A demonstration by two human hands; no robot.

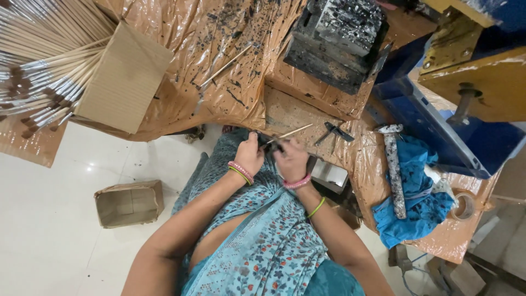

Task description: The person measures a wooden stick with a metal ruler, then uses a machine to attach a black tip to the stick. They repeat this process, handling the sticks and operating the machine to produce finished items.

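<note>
My left hand [250, 154] and my right hand [291, 159] meet at the edge of the plastic-covered bench [181, 33]. Together they grip a thin wooden-handled brush [293, 131] by its dark tip end, and the pale handle sticks out up and to the right. Both wrists wear pink and green bangles. My lap is covered by blue patterned cloth [263, 241].
A heap of finished brushes [38, 71] lies top left beside a cardboard sheet [123, 77]. A loose stick [226, 66], a dark metal block [337, 41], small pliers [334, 131], a hammer [393, 164] on a blue rag, a tape roll [464, 206] and a floor box [129, 204] surround me.
</note>
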